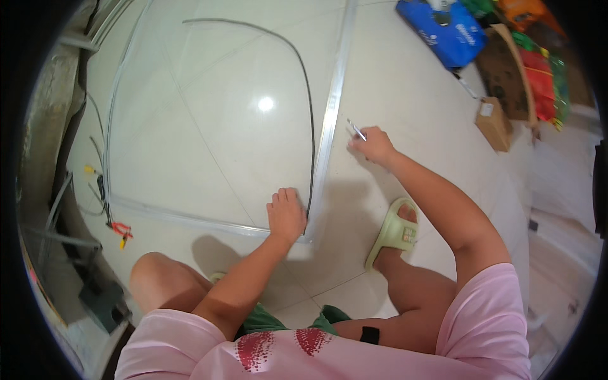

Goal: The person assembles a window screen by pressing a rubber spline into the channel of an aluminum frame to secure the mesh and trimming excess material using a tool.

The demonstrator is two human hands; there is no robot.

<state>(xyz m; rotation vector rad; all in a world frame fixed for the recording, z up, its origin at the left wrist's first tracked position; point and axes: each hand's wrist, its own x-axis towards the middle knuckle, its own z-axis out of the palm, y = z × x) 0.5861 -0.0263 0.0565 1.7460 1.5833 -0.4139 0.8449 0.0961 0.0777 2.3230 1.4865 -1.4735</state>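
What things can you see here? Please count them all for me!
floor: one, pale, underneath
frame: one, silvery, on floor
curved strip: one, dark, mostly inside frame
pen-like tool: one, silvery, right hand
blue package: one, blue, upper right
small box: one, brown, right
bright packages: several, red, green, orange, upper right
red-handled tool: one, red, left
clutter: uncountable, dark, left edge
slippers: two, pale green, feet
shirt: one, pink, bottom
left hand: one, bare, frame's near corner
right hand: one, bare, right of frame

Probably a home: glossy tiled floor (405, 82), slipper (384, 240), blue bag (440, 33), cardboard box (494, 126).
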